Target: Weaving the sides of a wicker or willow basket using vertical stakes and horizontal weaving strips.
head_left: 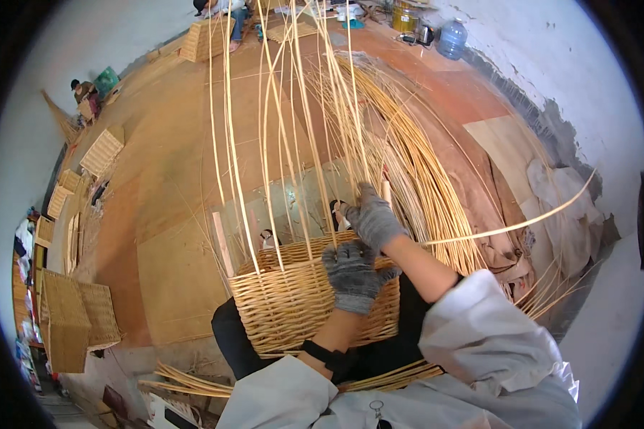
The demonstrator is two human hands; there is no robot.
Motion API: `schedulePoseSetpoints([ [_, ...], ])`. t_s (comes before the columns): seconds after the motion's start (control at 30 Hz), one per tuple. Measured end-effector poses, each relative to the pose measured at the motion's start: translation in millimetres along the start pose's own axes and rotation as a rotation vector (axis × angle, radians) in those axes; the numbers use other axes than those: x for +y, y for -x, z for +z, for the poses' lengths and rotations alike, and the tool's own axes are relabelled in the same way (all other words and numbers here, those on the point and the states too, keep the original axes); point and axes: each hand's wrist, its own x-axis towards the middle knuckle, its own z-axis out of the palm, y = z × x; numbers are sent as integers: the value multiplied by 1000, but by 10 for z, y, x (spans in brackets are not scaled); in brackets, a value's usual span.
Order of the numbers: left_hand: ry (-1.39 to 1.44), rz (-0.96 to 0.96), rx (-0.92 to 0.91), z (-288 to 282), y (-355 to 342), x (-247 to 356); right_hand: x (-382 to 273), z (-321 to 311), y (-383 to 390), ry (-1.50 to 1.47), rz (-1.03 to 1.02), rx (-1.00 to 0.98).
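Observation:
A half-woven wicker basket (279,311) rests on my lap, with tall upright canes (231,143) rising from its rim. My left hand (354,275), in a grey knit glove, lies against the near wall by the right corner, its fingers bent over the rim; I cannot make out exactly what they pinch. Just above it, my right hand (378,220), gloved alike, is closed around an upright cane near that corner. A single long cane (522,224) sticks out to the right from beside my right wrist. My fingers hide the weave at that corner.
A large bundle of loose canes (422,164) lies on the floor to the right. More canes (193,382) lie near my lap. Finished baskets (68,322) stand along the left. Two people (86,96) work farther off. A water bottle (451,39) stands by the back wall.

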Motion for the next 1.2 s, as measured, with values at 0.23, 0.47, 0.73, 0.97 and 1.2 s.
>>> schedulePoseSetpoints([
  [0.23,89,90,203,-126,191,-139,-155,-66,125,-713,400,-288],
  [0.47,222,-586,29,-576,-44,-857,-451,36,-320,-428,679,-516],
  [0.73,345,-487,-165,-699,260,-766,-237,276,-86,-171,415,-256],
  [0.97,346,54,-603,-1497,1444,-1097,-586,-341,1636,302,-574,-682],
  [1.2,829,-250,-951,-927,2545,-1462,-1264,-1493,2372,471,-323,-970],
])
